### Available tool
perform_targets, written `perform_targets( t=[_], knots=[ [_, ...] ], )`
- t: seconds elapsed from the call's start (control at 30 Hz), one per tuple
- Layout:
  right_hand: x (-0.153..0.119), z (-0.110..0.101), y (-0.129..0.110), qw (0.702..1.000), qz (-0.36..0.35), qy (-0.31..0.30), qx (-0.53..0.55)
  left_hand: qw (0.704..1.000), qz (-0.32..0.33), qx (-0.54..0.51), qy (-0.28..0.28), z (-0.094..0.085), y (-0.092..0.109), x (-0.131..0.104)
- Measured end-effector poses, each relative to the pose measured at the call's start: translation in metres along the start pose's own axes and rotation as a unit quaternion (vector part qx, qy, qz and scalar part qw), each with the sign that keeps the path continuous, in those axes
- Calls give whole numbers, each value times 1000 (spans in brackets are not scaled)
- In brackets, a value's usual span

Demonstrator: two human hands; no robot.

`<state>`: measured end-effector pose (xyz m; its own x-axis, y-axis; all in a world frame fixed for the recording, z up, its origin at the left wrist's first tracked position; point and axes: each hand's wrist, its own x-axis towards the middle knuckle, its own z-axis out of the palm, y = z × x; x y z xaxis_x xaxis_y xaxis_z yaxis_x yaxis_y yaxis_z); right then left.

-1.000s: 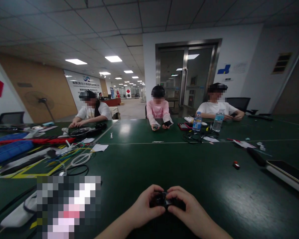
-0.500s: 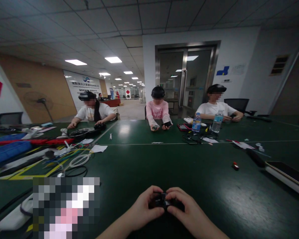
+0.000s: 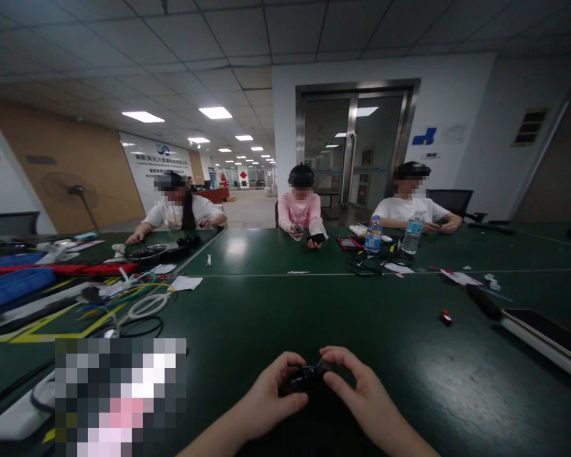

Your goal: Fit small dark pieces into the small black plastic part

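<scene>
Black part [image 3: 304, 378]: at 6 o'clock on the counter [image 3: 247, 311], left hand [image 3: 276, 388] grip clamped on it. Right hand [image 3: 362, 388] grip: fingers now wider apart, exposing more part; residual contact unclear.

"Any lettering legible?"

"On the white wall panel [image 3: 145, 181], far left, Chinese characters [image 3: 162, 164] run beneath a blue logo [image 3: 163, 150], too small to read with certainty."

"And the bottle labels [image 3: 373, 241], far right?"

"Print illegible."
</scene>
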<state>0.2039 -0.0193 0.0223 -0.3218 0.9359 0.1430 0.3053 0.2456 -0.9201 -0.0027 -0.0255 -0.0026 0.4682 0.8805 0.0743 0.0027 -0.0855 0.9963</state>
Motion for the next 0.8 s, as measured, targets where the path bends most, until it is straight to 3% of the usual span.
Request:
perform_targets(
  t=[0.13,0.33,0.8],
  knots=[
    [7,-9,6,991,36,49,122,1000,-6,4,-10,-2,-1,0],
    [8,-16,8,944,109,124,285,1000,-7,-15,-11,0,1,0],
    [13,-27,8,844,167,195,471,999,-41,0,2,-3,2,-1]
  ],
)
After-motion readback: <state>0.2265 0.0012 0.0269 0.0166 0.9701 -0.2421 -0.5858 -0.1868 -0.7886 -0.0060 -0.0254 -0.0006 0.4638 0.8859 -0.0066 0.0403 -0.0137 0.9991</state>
